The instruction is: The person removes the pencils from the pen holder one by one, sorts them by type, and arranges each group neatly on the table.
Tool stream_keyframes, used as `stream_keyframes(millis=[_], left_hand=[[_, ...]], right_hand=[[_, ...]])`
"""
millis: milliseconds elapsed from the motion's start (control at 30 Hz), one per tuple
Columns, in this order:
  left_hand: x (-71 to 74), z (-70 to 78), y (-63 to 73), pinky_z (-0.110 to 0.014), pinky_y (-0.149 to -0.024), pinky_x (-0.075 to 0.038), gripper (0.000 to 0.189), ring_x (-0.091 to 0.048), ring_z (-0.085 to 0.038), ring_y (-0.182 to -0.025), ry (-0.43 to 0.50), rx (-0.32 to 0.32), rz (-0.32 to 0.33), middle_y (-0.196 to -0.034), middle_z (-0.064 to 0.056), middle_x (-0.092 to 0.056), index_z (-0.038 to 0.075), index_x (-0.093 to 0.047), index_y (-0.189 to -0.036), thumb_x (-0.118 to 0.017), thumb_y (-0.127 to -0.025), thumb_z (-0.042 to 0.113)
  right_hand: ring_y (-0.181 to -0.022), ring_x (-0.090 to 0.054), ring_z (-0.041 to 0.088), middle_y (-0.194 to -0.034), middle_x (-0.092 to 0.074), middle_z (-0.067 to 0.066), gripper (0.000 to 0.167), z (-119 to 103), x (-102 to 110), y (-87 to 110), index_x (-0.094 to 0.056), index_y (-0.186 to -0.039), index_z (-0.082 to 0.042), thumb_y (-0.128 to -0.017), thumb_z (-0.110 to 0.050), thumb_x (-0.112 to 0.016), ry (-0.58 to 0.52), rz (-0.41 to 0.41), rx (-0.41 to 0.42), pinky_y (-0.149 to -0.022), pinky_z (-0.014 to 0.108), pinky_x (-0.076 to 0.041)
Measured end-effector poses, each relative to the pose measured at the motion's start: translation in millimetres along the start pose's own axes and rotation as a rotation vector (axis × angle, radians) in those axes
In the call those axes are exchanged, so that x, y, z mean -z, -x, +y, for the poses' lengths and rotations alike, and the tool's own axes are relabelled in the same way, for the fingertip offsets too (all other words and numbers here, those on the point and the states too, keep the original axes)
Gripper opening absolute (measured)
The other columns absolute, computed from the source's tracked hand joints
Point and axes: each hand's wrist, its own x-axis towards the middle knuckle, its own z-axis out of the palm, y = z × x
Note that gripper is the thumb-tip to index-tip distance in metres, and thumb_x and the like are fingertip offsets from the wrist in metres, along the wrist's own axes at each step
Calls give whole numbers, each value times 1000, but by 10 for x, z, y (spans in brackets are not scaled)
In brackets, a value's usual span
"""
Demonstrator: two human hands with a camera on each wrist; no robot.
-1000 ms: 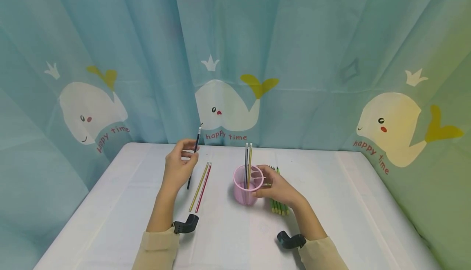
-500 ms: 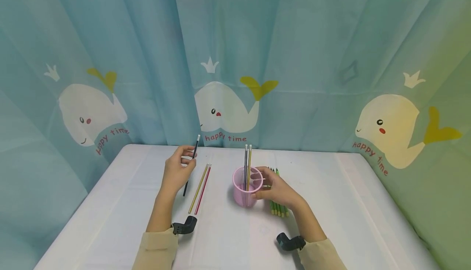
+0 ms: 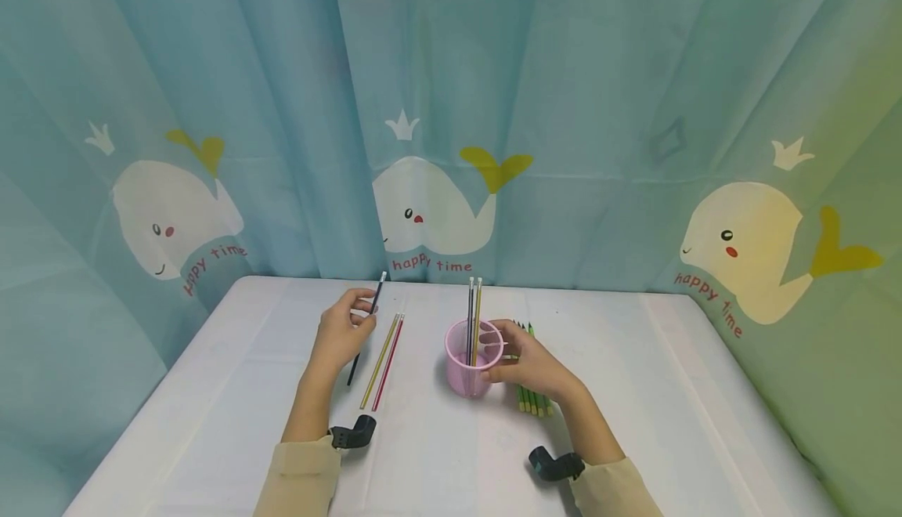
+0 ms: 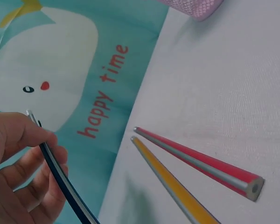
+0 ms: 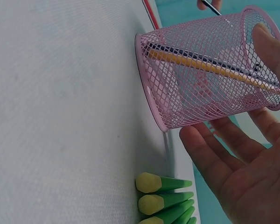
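My left hand (image 3: 343,335) pinches a dark blue pencil (image 4: 67,182) between thumb and fingers, tilted low over the table. To its right lie a yellow pencil (image 3: 379,362) and a red pencil (image 3: 388,363), side by side. A pink mesh pen cup (image 3: 463,380) stands upright in the middle. From its right side my right hand (image 3: 533,360) holds the cup, thumb at the rim and fingers along the far wall. Inside the cup a dark pencil (image 3: 470,305) and a yellow one (image 3: 478,305) lean together.
Several green pencils (image 3: 533,398) lie in a row beneath and beside the right forearm, yellow ends toward me. A whale-print curtain (image 3: 606,110) hangs along the back edge of the white table (image 3: 634,392).
The left hand has come down a little with the dark blue pencil, which now tilts more toward the table. The right hand has stayed on the pen cup.
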Motion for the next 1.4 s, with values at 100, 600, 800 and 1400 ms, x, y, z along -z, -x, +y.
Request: stream_keyframes(millis=[100, 600, 800, 1400], left_hand=[[-8, -13, -1, -28, -64, -51, 39, -65, -23, -89, -6, 22, -9, -112, -12, -67, 11, -58, -132, -62, -93, 8], [-41, -111, -12, -32, -67, -54, 41, -66, -24, -90, -61, 92, -100, -111, -14, -67, 7, -58, -133, -63, -92, 9], [-45, -125, -3, -34, -69, -54, 41, -67, -27, -91, -71, 115, -148, -112, -16, -67, 5, -58, -133, -63, -93, 8], [-106, -200, 4, -38, -74, -54, 40, -63, -25, -88, -115, 154, -199, -112, -16, -67, 4, -60, -132, -64, -91, 7]], right_hand=[[-128, -54, 36, -140, -54, 15, 74, 2, 1, 1, -46, -142, -13, -79, -17, -84, 0, -1, 2, -105, 47, -49], [-128, -54, 36, -140, -54, 14, 75, 5, -1, 3, -46, -143, -14, -79, -17, -84, 4, -1, 9, -105, 47, -49], [-128, -54, 36, -140, -54, 15, 74, 14, 1, 1, -46, -142, -14, -79, -17, -84, 8, 0, 7, -106, 48, -49], [-128, -54, 36, -140, -54, 15, 73, 17, -4, 2, -46, -142, -14, -79, -16, -84, 1, 1, 5, -105, 48, -49]])
